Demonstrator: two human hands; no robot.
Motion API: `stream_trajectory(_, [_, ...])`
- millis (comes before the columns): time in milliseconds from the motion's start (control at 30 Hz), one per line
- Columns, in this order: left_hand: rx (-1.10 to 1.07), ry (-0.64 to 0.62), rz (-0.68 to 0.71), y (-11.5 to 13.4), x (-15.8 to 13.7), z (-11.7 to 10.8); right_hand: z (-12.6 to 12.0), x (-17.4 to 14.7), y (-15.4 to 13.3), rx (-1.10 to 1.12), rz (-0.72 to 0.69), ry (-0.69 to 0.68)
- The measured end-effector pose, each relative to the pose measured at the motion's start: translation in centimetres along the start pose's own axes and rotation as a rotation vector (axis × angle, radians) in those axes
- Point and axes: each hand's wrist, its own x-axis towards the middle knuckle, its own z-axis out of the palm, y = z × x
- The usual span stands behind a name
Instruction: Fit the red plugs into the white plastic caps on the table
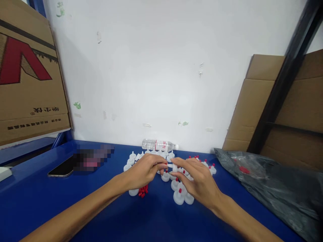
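Observation:
My right hand (195,174) grips a white nozzle cap (174,167) between thumb and fingers, its spout lying sideways toward my left hand. At that spout's tip, my left hand (148,168) is closed in a pinch on a small red tip cap, mostly hidden by the fingers. Below my left hand lies a pile of loose red tip caps (143,191). White nozzle caps without red tips (132,155) stand behind and beside my left hand. Around and under my right hand stand several white nozzle caps with red tips (179,197).
A clear plastic bottle (159,145) lies on its side against the white wall. On the left of the blue table (101,215) is a phone (62,166), partly blurred out. Grey plastic sheeting (272,188) covers the right side. Cardboard (32,74) stands at the left.

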Motion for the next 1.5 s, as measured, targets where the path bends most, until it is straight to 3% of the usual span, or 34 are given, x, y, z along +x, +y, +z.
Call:
stream_trajectory(433, [-0.115, -0.047, -0.124, 0.6, -0.3, -0.1, -0.3, 0.1, -0.7, -0.141, -0.154, 0.052])
stream_trajectory(733, [-0.036, 0.190, -0.069, 0.2, -0.1, 0.9, -0.3, 0.6, -0.3, -0.163, -0.041, -0.058])
stream_trajectory(800, [0.067, 0.213, -0.046, -0.1, -0.2, 0.5, -0.5, 0.9, -0.6, -0.185, -0.012, -0.092])
stream_trajectory(900, [0.427, 0.147, 0.062, -0.6, -0.3, -0.3, -0.7, 1.0, -0.9, -0.202, 0.002, -0.112])
stream_trajectory(1033, [0.825, -0.089, 0.069, -1.4, -0.3, -1.0, -0.7, 0.9, -0.9, -0.200, -0.040, -0.122])
stream_trajectory(1233, [0.758, -0.227, -0.037, -2.3, -0.4, -0.6, -0.6, 0.7, -0.7, -0.168, -0.058, -0.160])
stream_trajectory(1500, [0.769, -0.092, -0.073, -3.2, -0.4, -0.8, -0.5, 0.6, -0.8, -0.132, -0.060, -0.178])
